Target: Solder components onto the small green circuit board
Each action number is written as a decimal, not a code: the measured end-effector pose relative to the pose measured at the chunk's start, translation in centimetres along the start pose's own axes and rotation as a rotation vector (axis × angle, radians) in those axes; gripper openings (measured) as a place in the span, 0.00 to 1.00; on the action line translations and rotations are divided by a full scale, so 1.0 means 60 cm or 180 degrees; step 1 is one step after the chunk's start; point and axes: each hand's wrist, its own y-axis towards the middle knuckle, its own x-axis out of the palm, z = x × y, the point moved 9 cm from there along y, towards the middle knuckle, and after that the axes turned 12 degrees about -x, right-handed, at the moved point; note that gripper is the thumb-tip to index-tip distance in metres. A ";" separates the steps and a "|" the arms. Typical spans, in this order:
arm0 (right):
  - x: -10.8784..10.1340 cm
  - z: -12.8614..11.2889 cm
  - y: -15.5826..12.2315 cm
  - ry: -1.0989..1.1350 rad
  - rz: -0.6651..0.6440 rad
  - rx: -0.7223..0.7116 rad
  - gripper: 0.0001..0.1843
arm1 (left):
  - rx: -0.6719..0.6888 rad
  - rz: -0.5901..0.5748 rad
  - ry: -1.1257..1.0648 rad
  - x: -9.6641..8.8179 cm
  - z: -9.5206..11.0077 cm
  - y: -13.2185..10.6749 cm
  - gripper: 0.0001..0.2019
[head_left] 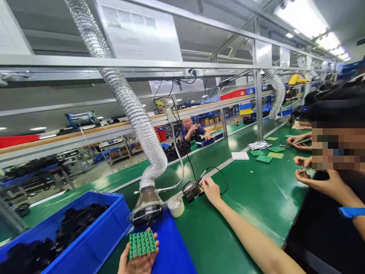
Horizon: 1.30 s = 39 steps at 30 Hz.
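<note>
My left hand [137, 262] is low in view, palm up, and holds a green circuit board panel [142, 244] covered in a grid of small parts. Under it lies a blue tray or bin lid [171, 247]. My right hand [212, 191] reaches over the green workbench [228, 224], its fingertips close to a small black device [192, 191] with black cable looped behind it. I cannot tell whether those fingers hold anything.
A blue bin [94, 205] of black parts stands at lower left. A silver fume hose [134, 114] ends in a nozzle [147, 207] beside a tape roll [175, 205]. A co-worker's hands [305, 173] handle a small board at right. Several green boards [264, 158] lie farther along.
</note>
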 end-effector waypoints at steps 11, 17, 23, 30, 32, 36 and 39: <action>0.013 0.025 -0.015 -0.0031 -0.0077 -0.0022 0.19 | 0.0111 -0.0040 -0.0181 0.039 -0.008 -0.027 0.27; 0.013 0.026 -0.014 -0.0001 -0.0019 -0.0047 0.20 | 0.0017 -0.0158 -0.0271 0.034 -0.013 -0.020 0.27; 0.012 0.031 -0.015 0.0001 -0.0063 -0.0007 0.19 | 0.0006 -0.0183 -0.0249 0.040 -0.013 -0.022 0.28; 0.007 0.029 -0.014 -0.0076 -0.0017 -0.0001 0.19 | 0.0014 -0.0194 -0.0060 0.039 -0.011 -0.020 0.27; 0.004 0.028 -0.013 -0.0104 -0.0010 -0.0012 0.19 | 0.0007 -0.0242 -0.0067 0.040 -0.011 -0.020 0.28; -0.001 0.029 -0.018 -0.0100 -0.0043 0.0013 0.19 | -0.0018 -0.0242 -0.0040 0.050 -0.013 -0.028 0.28; 0.001 0.041 -0.022 -0.0067 -0.0072 0.0082 0.19 | -0.0080 -0.0203 -0.0081 0.055 -0.017 -0.032 0.29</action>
